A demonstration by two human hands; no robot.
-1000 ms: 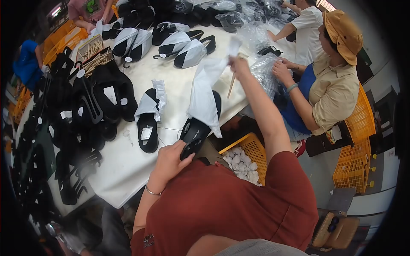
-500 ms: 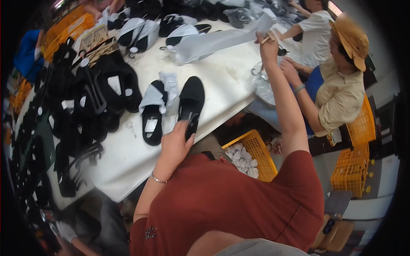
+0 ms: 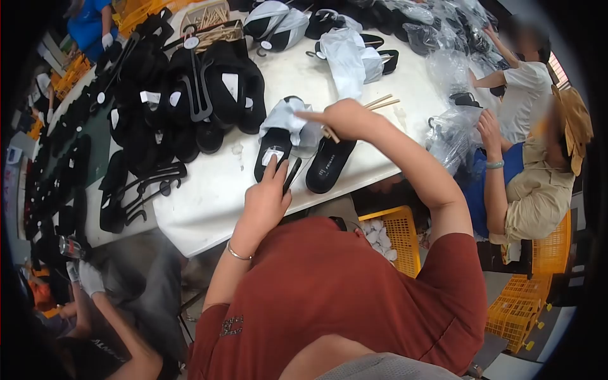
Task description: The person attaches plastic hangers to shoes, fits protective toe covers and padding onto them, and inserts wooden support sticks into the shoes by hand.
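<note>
My left hand [image 3: 265,201] lies at the heel of a black shoe [image 3: 270,166] with a white label inside. Its fingertips touch the shoe, and a slim black object [image 3: 292,173] sticks up from between thumb and fingers. White tissue [image 3: 278,121] covers the front of that shoe. Above the second black shoe [image 3: 328,166], my right hand [image 3: 342,120] holds thin wooden sticks [image 3: 382,102], its index finger stretched toward the tissue. This second shoe's toe is partly hidden by my right hand. A white sheet [image 3: 345,60] lies over farther shoes.
Black shoes and hangers [image 3: 201,88] crowd the table's left side, near a box of sticks [image 3: 215,31]. Plastic-wrapped items [image 3: 449,136] lie at the right. A co-worker in a tan hat [image 3: 573,126] is beside them. A yellow basket [image 3: 405,237] stands below the table edge.
My right hand has come back left and down, over the shoes. The white sheet it drew out now lies at the back. My left hand has moved from the right shoe to the left one.
</note>
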